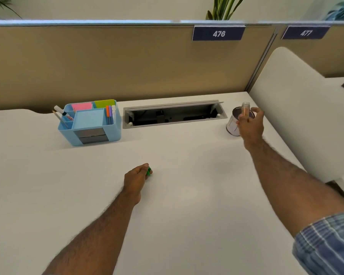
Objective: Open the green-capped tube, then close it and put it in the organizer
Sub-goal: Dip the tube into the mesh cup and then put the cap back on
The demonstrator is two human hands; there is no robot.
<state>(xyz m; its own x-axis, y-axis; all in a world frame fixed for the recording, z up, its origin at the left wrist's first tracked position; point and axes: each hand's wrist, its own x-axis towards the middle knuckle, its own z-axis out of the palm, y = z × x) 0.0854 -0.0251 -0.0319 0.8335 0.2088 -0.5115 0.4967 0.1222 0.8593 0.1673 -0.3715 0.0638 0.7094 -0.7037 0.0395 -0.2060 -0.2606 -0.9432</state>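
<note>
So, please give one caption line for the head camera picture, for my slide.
Right hand holds the open tube upright near a cup; left hand holds the green cap on the desk.

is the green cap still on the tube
No, the green cap is in the left hand, apart from the tube held in the right hand.

Premises: open-plan office workstation. A white counter [177,175] backs onto a tan fabric partition [107,64] carrying numbered blue seat plates, "476" [218,33] and "477" [305,33]. A recessed cable hatch [174,114], lid open, is set into the counter. A blue desk organizer [91,122] holds sticky notes, pens and a marker. Potted foliage [223,7] shows beyond the partition.
</note>
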